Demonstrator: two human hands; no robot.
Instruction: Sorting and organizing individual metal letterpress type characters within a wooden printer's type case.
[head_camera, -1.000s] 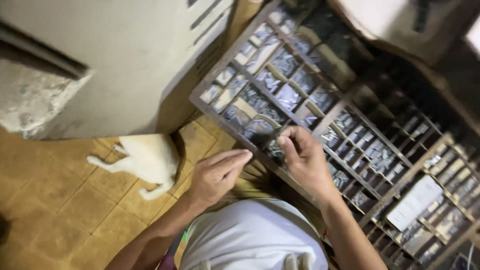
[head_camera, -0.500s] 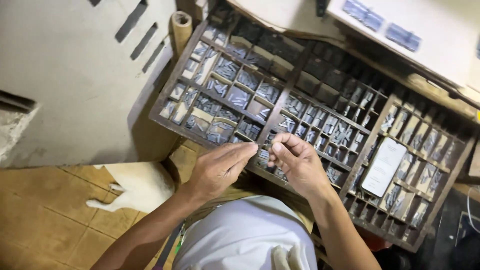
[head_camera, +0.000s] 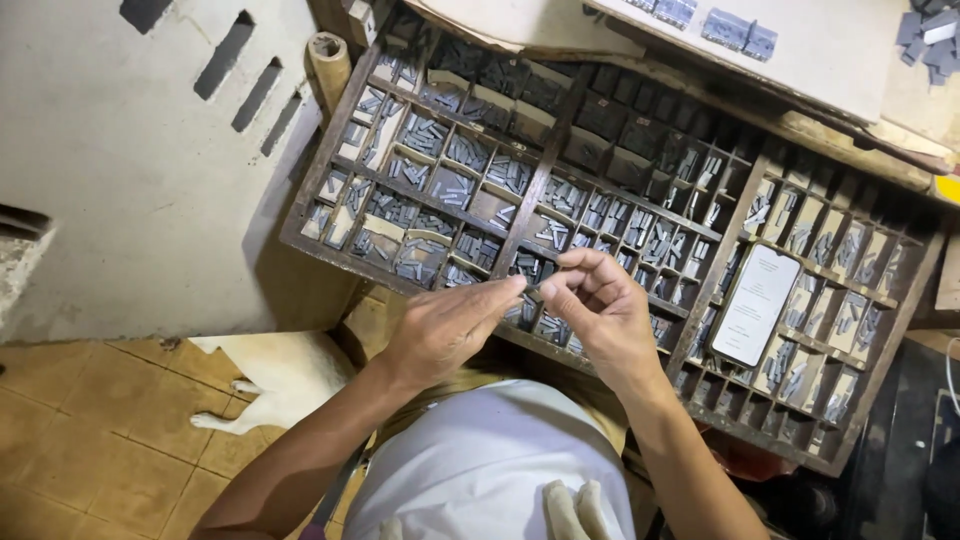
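Head view, looking down: a wooden type case (head_camera: 905, 300) across the upper and right of the frame, tilted, split into many small compartments, most holding small grey metal type sorts (head_camera: 428, 135). Left hand (head_camera: 440, 330) at centre, fingers extended together, tips meeting the right hand (head_camera: 598, 310) just over the lower edge of the case. Between the two sets of fingertips, a thin dark sliver, likely one small type piece (head_camera: 533, 287), too small to tell for certain. Right grip pinched together on that piece with thumb and forefinger; left grip closed to it at the tips, whether truly clamping or only touching cannot be told. A white phone-like slab (head_camera: 755, 305) lying across compartments at right of centre. Further blocks of type (head_camera: 740, 32) on a pale board (head_camera: 840, 60) at the upper right. A grey perforated panel (head_camera: 130, 150) filling the upper left. Tiled floor (head_camera: 90, 440) at lower left, with a white animal (head_camera: 275, 375) standing there, partly under the case. White shirt (head_camera: 500, 470) at bottom centre. Risks, as a judgement: so small a piece, held only at the fingertips above the case edge, could slip at the handover and drop into a wrong compartment among look-alikes, or fall past the edge to the floor near the animal; a sleeve or wrist brushing the slab could also shift it.
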